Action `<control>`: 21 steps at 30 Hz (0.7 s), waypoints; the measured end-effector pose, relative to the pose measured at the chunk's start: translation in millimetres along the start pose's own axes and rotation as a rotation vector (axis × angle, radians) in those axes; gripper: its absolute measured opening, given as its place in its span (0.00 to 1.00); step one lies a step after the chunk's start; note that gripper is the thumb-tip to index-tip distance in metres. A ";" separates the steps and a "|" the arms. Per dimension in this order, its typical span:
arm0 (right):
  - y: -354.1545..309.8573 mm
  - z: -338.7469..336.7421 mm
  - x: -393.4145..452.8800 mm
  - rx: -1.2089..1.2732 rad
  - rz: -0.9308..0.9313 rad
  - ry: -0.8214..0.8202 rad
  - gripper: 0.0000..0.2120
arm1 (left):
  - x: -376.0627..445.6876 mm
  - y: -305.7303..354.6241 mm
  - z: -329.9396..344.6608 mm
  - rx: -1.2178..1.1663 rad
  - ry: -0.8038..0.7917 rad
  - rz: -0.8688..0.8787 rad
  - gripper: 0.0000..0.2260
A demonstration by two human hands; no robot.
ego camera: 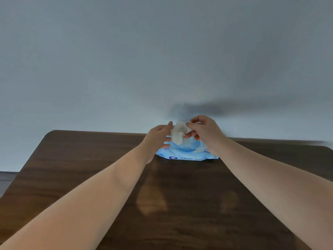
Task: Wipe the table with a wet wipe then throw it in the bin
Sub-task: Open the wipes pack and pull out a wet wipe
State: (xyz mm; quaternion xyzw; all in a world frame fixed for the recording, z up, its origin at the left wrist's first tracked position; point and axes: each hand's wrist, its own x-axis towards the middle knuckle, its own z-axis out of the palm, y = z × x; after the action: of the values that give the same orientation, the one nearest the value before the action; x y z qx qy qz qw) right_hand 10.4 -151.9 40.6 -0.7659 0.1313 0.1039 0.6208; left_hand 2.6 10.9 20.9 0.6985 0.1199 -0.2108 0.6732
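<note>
Dark wood table fills your near view; at its far edge lies the blue wipe pack. Above it, your left hand and right hand both pinch the crumpled wet wipe.

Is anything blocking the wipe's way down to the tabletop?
Nothing visible. Both hands, left hand and right hand, hold the wet wipe above the blue wipes pack; the brown table nearer the person lies bare.
</note>
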 end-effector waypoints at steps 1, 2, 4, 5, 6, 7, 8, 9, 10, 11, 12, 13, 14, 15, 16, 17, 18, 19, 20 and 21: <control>-1.8 0.8 -3.2 0.010 0.005 -0.020 0.06 | -1.8 0.3 -1.4 -0.026 -0.017 -0.030 0.11; -3.0 1.8 -5.7 0.011 0.008 -0.037 0.07 | -2.9 -0.3 -3.5 -0.029 -0.025 -0.053 0.14; -2.5 4.0 -9.8 -0.043 0.016 -0.046 0.06 | -6.8 -3.0 -8.3 0.001 -0.022 -0.069 0.18; -1.5 5.5 -11.7 -0.070 0.017 -0.047 0.05 | -9.8 -4.4 -11.0 0.023 -0.022 -0.067 0.17; -0.5 6.4 -13.3 -0.091 0.019 -0.051 0.05 | -12.6 -6.0 -13.6 0.047 -0.031 -0.072 0.15; 0.0 7.8 -15.4 -0.105 0.021 -0.059 0.05 | -15.3 -7.7 -16.7 0.069 -0.046 -0.080 0.14; -0.1 9.3 -17.5 -0.116 0.025 -0.073 0.05 | -17.4 -9.7 -20.3 0.088 -0.060 -0.080 0.12; 0.6 10.4 -19.4 -0.125 0.028 -0.092 0.04 | -18.8 -12.1 -23.2 0.102 -0.064 -0.065 0.09; 1.2 11.6 -21.5 -0.134 0.027 -0.111 0.03 | -20.1 -14.7 -26.4 0.105 -0.052 -0.045 0.07; 1.8 12.9 -23.7 -0.140 0.023 -0.128 0.03 | -21.3 -16.6 -29.8 0.093 -0.025 -0.027 0.06; 2.8 13.5 -25.4 -0.150 0.018 -0.137 0.04 | -23.5 -17.2 -32.8 0.064 0.004 -0.019 0.06; 3.4 14.7 -27.3 -0.162 0.014 -0.140 0.05 | -27.0 -16.5 -35.5 0.020 0.021 -0.022 0.07; 4.3 16.1 -28.5 -0.171 0.013 -0.140 0.07 | -30.8 -16.1 -38.1 -0.027 0.014 -0.034 0.08; 5.0 17.6 -29.2 -0.173 0.016 -0.140 0.07 | -34.5 -16.0 -39.6 -0.057 -0.020 -0.049 0.09; 5.5 19.5 -30.1 -0.175 0.019 -0.148 0.08 | -38.4 -15.9 -41.2 -0.062 -0.076 -0.065 0.12; 5.7 22.7 -31.5 -0.177 0.020 -0.166 0.09 | -42.5 -16.3 -42.9 -0.036 -0.144 -0.077 0.16; 6.0 25.8 -32.6 -0.182 0.021 -0.192 0.09 | -45.0 -16.9 -43.1 0.018 -0.205 -0.079 0.20; 6.0 29.3 -34.4 -0.193 0.021 -0.215 0.10 | -46.7 -18.3 -42.7 0.090 -0.244 -0.068 0.22; 5.6 33.0 -36.7 -0.211 0.021 -0.232 0.10 | -49.4 -19.3 -42.1 0.167 -0.249 -0.052 0.21; 5.5 35.9 -38.4 -0.219 0.020 -0.240 0.09 | -51.0 -20.5 -41.1 0.229 -0.219 -0.033 0.17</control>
State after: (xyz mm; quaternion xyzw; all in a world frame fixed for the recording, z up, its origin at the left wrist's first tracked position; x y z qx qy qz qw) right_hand -27.5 -115.0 40.5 -0.8097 0.0516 0.2144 0.5438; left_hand -46.3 58.9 26.1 0.7416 0.0323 -0.3090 0.5945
